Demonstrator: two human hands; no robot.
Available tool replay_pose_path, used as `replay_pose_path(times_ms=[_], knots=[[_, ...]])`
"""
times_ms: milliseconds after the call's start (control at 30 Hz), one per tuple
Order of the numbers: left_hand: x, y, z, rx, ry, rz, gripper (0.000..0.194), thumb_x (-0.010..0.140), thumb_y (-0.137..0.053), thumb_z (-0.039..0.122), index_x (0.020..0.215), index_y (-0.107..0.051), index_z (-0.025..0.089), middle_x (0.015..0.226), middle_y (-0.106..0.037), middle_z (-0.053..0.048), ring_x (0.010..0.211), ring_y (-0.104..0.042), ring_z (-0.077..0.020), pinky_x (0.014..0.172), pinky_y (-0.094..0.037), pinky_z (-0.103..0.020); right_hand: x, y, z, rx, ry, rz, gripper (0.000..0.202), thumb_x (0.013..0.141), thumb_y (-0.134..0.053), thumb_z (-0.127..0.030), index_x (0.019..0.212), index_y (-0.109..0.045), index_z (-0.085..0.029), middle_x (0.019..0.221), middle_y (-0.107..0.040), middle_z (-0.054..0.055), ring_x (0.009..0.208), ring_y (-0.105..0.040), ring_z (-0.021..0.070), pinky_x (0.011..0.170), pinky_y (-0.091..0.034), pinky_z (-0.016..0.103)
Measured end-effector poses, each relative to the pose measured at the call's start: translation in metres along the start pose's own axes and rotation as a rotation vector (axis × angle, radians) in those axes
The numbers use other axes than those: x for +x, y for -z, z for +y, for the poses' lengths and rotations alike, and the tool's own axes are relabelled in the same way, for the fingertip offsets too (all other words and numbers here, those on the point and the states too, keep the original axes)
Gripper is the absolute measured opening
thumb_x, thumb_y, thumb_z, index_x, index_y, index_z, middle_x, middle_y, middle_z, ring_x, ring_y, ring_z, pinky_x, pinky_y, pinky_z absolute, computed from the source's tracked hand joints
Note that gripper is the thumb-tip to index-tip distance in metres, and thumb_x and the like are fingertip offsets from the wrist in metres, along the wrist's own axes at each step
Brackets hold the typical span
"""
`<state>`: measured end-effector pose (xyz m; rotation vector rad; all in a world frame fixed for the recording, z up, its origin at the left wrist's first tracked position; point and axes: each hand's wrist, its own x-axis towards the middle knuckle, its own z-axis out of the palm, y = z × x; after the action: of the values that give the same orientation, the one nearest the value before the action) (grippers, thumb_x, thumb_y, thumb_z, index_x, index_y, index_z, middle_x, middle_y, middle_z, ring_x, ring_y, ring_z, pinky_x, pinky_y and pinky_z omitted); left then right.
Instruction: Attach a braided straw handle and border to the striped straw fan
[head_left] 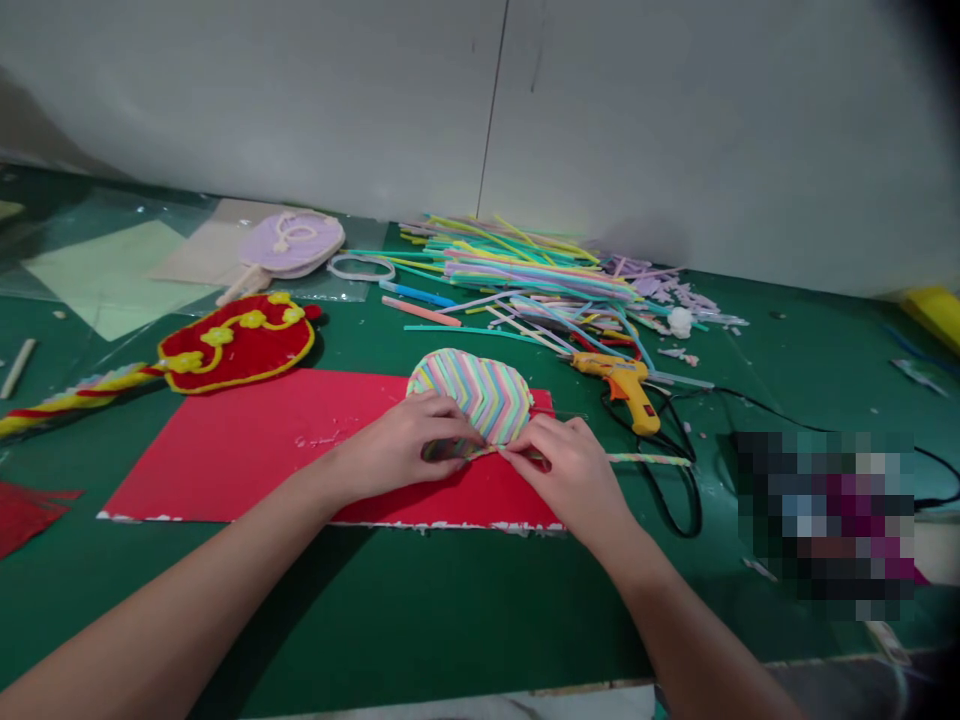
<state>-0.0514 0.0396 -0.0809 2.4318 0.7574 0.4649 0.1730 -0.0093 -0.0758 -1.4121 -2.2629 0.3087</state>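
A rounded panel striped in pastel zigzags point(474, 388) lies on a red board point(247, 440). My left hand point(405, 440) is closed at the panel's lower left, its fingers and thumb curled around the edge. My right hand point(570, 460) pinches a thin multicoloured twisted cord point(651, 459) against the panel's bottom edge. The cord's loose end sticks out to the right, past my right hand. Fingers partly cover where cord and panel meet.
A yellow glue gun point(626, 388) with a black cable lies right of the panel. Behind are piled pastel fuzzy sticks point(525, 265). On the left are a red fan with yellow flowers point(238, 345) and a lilac fan point(292, 243). A blurred patch point(829, 525) covers something at right.
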Motion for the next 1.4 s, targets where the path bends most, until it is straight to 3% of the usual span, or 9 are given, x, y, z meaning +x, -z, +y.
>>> replay_pose_path(times_ms=[400, 633, 833, 1100, 1200, 1400], knots=[[0.002, 0.003, 0.001, -0.004, 0.029, -0.031, 0.022, 0.084, -0.057, 0.024, 0.104, -0.065, 0.023, 0.099, -0.059, -0.005, 0.092, -0.054, -0.0168, 0.081, -0.043, -0.028, -0.002, -0.005, 0.001, 0.004, -0.016, 0.021, 0.012, 0.086, -0.057, -0.02, 0.074, -0.056, -0.019, 0.073, -0.061, 0.0, 0.07, -0.055, 0.0148, 0.067, -0.035, 0.028], [0.001, 0.003, 0.0, -0.01, 0.031, -0.044, 0.023, 0.085, -0.057, 0.028, 0.105, -0.065, 0.023, 0.098, -0.058, -0.005, 0.091, -0.054, -0.016, 0.08, -0.042, -0.027, -0.002, -0.007, 0.002, 0.029, 0.0, 0.031, 0.012, 0.089, -0.054, -0.023, 0.092, -0.065, -0.022, 0.086, -0.066, 0.001, 0.08, -0.06, 0.0142, 0.07, -0.037, 0.026], [0.003, 0.005, 0.001, -0.043, 0.039, -0.051, 0.022, 0.09, -0.048, 0.024, 0.105, -0.065, 0.022, 0.098, -0.06, -0.004, 0.093, -0.054, -0.0154, 0.083, -0.04, -0.027, -0.002, -0.008, 0.004, 0.042, -0.009, 0.025, 0.013, 0.089, -0.054, -0.025, 0.093, -0.066, -0.022, 0.087, -0.067, 0.001, 0.082, -0.06, 0.0147, 0.072, -0.038, 0.027], [0.008, 0.005, -0.004, -0.206, 0.183, -0.048, 0.02, 0.083, -0.051, 0.016, 0.099, -0.063, 0.018, 0.094, -0.064, -0.004, 0.084, -0.057, -0.0133, 0.076, -0.043, -0.024, -0.001, -0.009, 0.005, -0.009, 0.025, 0.038, 0.018, 0.089, -0.054, -0.024, 0.098, -0.07, -0.023, 0.086, -0.067, 0.003, 0.08, -0.06, 0.0155, 0.068, -0.038, 0.027], [0.011, 0.012, -0.004, -0.269, 0.257, -0.105, 0.017, 0.078, -0.053, 0.015, 0.094, -0.062, 0.016, 0.092, -0.063, -0.003, 0.081, -0.057, -0.0125, 0.069, -0.043, -0.021, -0.001, -0.011, 0.007, -0.004, 0.024, 0.038, 0.018, 0.088, -0.055, -0.024, 0.096, -0.071, -0.023, 0.085, -0.066, 0.003, 0.079, -0.06, 0.0149, 0.068, -0.038, 0.027], [0.028, 0.033, -0.007, -0.206, 0.247, -0.36, 0.016, 0.073, -0.057, 0.01, 0.086, -0.064, 0.017, 0.077, -0.06, 0.002, 0.069, -0.053, -0.0083, 0.06, -0.039, -0.016, 0.0, -0.012, 0.008, 0.027, 0.022, 0.034, 0.017, 0.088, -0.056, -0.025, 0.094, -0.072, -0.024, 0.085, -0.066, 0.002, 0.077, -0.059, 0.0142, 0.068, -0.039, 0.027]])
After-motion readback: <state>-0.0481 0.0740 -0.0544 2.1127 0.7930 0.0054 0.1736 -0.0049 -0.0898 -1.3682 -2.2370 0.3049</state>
